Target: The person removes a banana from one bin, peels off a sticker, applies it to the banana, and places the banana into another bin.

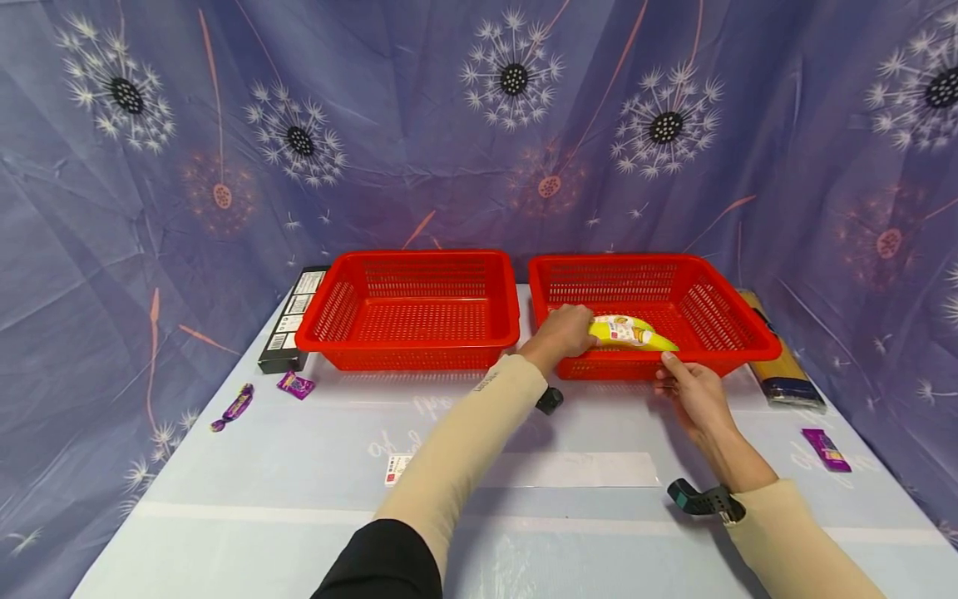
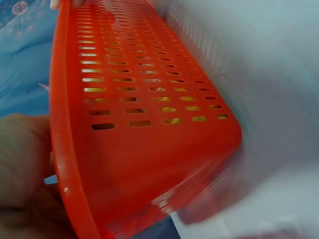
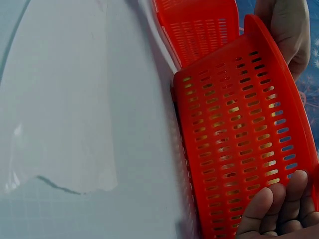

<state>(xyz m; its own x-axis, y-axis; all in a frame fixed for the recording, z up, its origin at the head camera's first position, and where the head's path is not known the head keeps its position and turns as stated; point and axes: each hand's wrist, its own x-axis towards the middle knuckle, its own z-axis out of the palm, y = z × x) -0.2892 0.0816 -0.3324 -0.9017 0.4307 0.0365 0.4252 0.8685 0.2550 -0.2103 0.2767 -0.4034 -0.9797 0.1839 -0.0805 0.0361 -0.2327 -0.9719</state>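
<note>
Yellow bananas (image 1: 659, 339) with a printed white label lie along the front inside of the right red basket (image 1: 539, 274). My left hand (image 1: 565, 330) reaches over that basket's front-left rim, with fingers and thumb at the bananas' left end, gripping them. In the left wrist view, the left hand (image 2: 22, 164) is partly hidden behind the basket rim (image 2: 62, 164). My right hand (image 1: 696, 398) pinches the front rim toward its right, thumb on top. The right wrist view has its curled fingers (image 3: 260, 205) against the slotted outer wall (image 3: 224, 149).
A second red basket (image 1: 427, 320) stands to the left, a black box (image 1: 284, 333) beside it. Purple wrapped candies (image 1: 238, 403) (image 1: 295, 384) lie at left, another purple packet (image 1: 827, 450) at right. A brown package (image 1: 786, 374) lies beside the right basket. A labelled clear strip (image 1: 576, 470) lies in front.
</note>
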